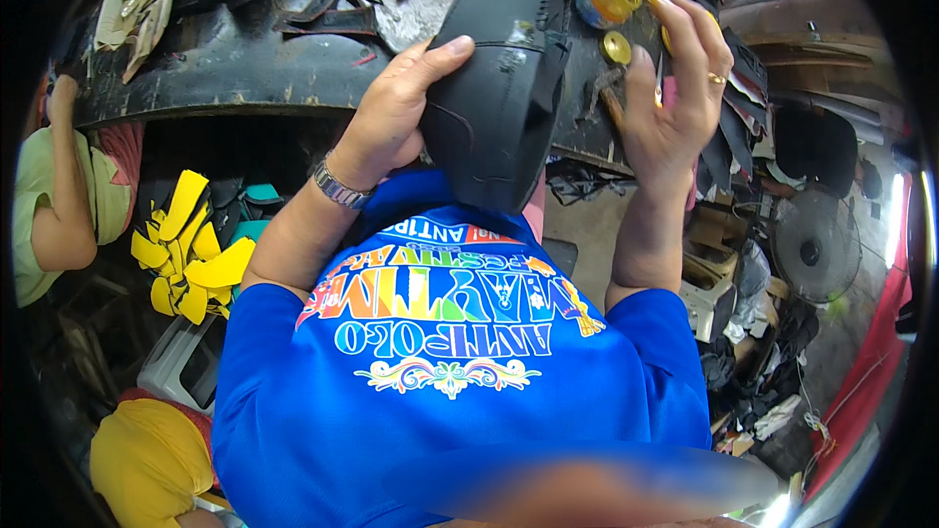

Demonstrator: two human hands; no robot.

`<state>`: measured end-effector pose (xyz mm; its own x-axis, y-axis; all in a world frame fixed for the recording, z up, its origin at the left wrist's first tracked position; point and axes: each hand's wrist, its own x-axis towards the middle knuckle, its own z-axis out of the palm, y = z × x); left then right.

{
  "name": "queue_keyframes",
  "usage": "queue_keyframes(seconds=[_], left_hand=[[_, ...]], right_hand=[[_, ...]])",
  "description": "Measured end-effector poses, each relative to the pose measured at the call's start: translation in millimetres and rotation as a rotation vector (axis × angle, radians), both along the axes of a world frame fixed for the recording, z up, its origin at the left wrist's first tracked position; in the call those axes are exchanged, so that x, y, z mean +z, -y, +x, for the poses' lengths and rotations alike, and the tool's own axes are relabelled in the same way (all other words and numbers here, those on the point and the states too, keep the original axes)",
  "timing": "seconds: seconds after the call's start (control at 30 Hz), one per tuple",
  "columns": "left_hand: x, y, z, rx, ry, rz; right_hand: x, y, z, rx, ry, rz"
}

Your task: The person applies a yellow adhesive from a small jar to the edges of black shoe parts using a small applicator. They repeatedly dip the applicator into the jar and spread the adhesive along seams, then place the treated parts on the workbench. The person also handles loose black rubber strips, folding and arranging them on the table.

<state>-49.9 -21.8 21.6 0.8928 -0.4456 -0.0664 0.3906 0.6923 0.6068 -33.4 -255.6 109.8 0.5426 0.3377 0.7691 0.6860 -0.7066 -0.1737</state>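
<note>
The left hand's (403,103) grip was closed around a black shoe (494,103), thumb on top, holding it across the near edge of the counter (249,66). The right hand (675,103) was raised near the counter's right edge, fingers bent and apart from the thumb; whether its grip held anything I could not tell. Just beside its fingertips was an open yellow jar (608,2), with a round yellow lid (616,47) and a hammer (608,98) nearer the near edge. Black strips (333,20) lay left of the shoe.
</note>
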Motion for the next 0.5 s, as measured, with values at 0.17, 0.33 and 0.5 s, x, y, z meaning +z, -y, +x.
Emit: queue_keyframes(seconds=[0.17, 0.33, 0.5], left_hand=[[-6, -11, 10, 0.079, -0.216, -0.268], [-2, -23, 18, -0.008, -0.204, -0.56], [5, -39, 23, 0.045, -0.105, -0.468]], right_hand=[[3, 0, -14, 0.608, -0.442, 0.0], [2, -31, -26, 0.793, -0.536, -0.068], [15, -58, -17, 0.795, -0.431, -0.173]])
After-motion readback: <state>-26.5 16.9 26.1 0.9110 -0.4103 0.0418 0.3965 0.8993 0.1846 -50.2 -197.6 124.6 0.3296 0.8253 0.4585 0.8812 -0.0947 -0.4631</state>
